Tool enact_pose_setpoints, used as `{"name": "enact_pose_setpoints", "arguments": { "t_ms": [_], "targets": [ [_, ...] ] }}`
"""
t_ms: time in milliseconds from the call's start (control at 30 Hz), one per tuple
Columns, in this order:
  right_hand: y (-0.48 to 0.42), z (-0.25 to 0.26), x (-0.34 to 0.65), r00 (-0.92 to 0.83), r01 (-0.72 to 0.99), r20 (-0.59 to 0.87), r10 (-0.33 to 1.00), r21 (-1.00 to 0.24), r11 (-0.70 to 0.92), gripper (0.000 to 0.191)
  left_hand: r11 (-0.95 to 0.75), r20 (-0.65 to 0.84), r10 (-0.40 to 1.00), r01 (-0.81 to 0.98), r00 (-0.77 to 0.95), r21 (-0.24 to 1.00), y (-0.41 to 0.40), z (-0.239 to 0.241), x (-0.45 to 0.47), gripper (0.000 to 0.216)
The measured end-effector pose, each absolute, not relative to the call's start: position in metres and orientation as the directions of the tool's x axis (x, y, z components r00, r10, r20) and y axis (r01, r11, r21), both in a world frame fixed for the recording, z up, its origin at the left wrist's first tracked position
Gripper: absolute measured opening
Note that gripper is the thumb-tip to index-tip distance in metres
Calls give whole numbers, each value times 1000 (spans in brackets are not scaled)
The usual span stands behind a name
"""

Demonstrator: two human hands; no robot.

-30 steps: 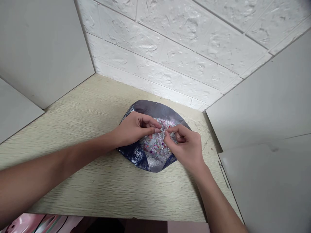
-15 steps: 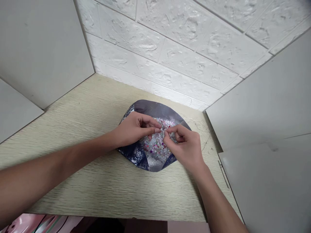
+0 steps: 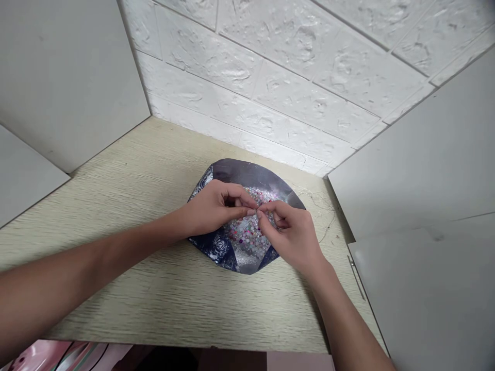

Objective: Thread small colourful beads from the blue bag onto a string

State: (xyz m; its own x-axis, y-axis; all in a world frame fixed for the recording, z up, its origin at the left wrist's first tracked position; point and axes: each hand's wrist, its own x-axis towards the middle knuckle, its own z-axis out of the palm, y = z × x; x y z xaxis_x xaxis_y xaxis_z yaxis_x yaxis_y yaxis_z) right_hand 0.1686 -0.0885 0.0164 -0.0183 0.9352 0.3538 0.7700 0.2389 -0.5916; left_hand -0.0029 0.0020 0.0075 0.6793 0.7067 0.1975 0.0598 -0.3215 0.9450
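Note:
A dark blue and silver patterned sheet (image 3: 220,247) lies on the pale wooden table (image 3: 147,216). A heap of small pink, purple and clear beads (image 3: 247,238) rests on its middle. My left hand (image 3: 212,208) and my right hand (image 3: 294,234) hover just over the beads, fingertips meeting in a pinch. Each pinch closes on something tiny, too small to name. A thin thread (image 3: 323,206) trails to the right of the sheet.
A white textured brick wall (image 3: 294,77) stands behind the table. Grey panels (image 3: 58,77) close in the left side, and another grey panel (image 3: 417,170) the right. A pink object (image 3: 46,355) shows below the table's front edge.
Both hands have drawn slightly closer, so that the fingertips now touch above the beads. The sheet and beads have not moved.

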Motion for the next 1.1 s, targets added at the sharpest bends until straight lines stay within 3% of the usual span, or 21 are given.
{"name": "enact_pose_setpoints", "arguments": {
  "t_ms": [233, 433, 600, 667, 733, 833, 900, 967, 1100],
  "targets": [
    [-89, 18, 169, -72, 750, 284, 956, -617, 240, 19, -275, 183, 699, 24, 692, 961, -2, 8, -3, 20],
    [-88, 19, 168, -24, 756, 312, 950, -616, 221, 14, -292, 161, 710, 80, 685, 953, -2, 12, -4, 13],
    [-86, 20, 169, 4, 759, 281, 960, -626, 181, 8, -40, 210, 628, -239, 749, 970, 1, 12, -6, 13],
    [-86, 21, 169, 13, 770, 283, 959, -615, 171, 7, -52, 291, 659, -344, 694, 938, 2, 11, -7, 12],
    [-86, 22, 169, 31, 784, 295, 955, -600, 160, 6, -187, 386, 717, -374, 580, 909, 2, 10, -6, 11],
    [-85, 25, 168, 53, 809, 327, 944, -568, 152, 4, -543, 594, 732, -241, 332, 804, 0, 10, -5, 9],
    [-84, 26, 169, 60, 822, 354, 934, -548, 155, 1, -746, 747, 641, -85, 174, 660, -2, 13, -5, 9],
    [-84, 26, 169, 66, 829, 373, 926, -537, 157, 3, -820, 812, 572, 61, 117, 569, -3, 16, -7, 9],
    [-82, 25, 170, 74, 834, 406, 911, -526, 167, 4, -777, 796, 593, 344, 123, 527, -3, 21, -15, 14]
  ]
}}
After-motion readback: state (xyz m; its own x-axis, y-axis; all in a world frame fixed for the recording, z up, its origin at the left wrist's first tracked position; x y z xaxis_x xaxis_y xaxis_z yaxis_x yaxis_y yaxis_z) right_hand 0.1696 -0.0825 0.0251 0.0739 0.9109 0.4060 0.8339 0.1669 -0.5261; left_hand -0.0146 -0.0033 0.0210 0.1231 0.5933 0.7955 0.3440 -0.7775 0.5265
